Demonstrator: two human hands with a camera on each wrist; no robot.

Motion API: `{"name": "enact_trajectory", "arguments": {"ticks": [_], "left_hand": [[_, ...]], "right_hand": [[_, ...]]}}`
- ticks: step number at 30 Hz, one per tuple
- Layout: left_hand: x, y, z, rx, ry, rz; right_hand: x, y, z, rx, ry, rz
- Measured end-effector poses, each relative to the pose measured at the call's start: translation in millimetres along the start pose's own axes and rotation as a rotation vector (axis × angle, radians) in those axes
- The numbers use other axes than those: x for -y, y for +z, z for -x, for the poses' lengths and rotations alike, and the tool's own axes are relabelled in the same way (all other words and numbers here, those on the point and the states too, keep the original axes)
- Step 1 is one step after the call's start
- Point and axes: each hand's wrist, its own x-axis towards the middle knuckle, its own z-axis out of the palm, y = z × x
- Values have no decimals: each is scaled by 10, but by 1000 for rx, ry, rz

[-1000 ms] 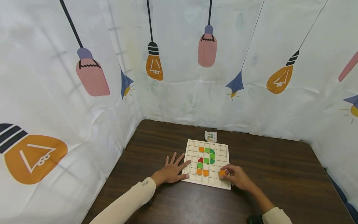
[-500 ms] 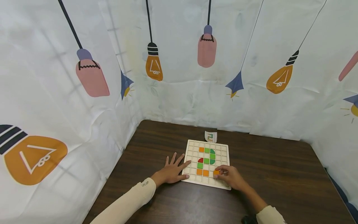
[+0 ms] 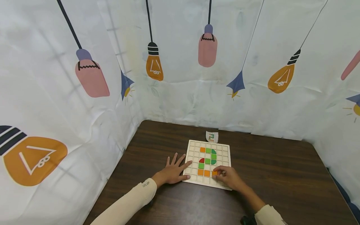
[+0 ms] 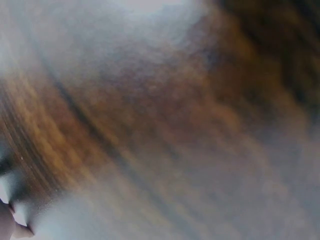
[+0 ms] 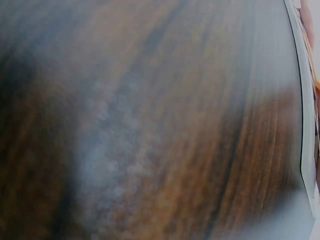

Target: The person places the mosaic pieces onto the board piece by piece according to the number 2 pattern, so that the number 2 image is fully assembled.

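Note:
A pale grid board lies on the dark wooden table, with several coloured tiles set in its cells. Orange, green and rounded dark green tiles run down its middle, along with one rounded red tile. My right hand pinches an orange square tile between thumb and fingers, right beside the orange tile in the lower row. Spread flat, my left hand rests over the board's left edge, its thumb and a fingertip on the board.
Behind the board lies a small curled paper card printed with a coloured grid pattern. The brown table extends to both sides. White cloth with printed lamps hangs around its far and left edges.
My right hand has moved left across the board with the orange tile, up to the lower orange row. The left hand has stayed in place.

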Motion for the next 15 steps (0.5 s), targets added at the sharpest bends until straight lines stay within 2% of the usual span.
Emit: {"name": "enact_trajectory", "arguments": {"ticks": [15], "left_hand": [[8,10,-8,2,-6,2]], "right_hand": [[9,61,-14,-13,46,61]]}}
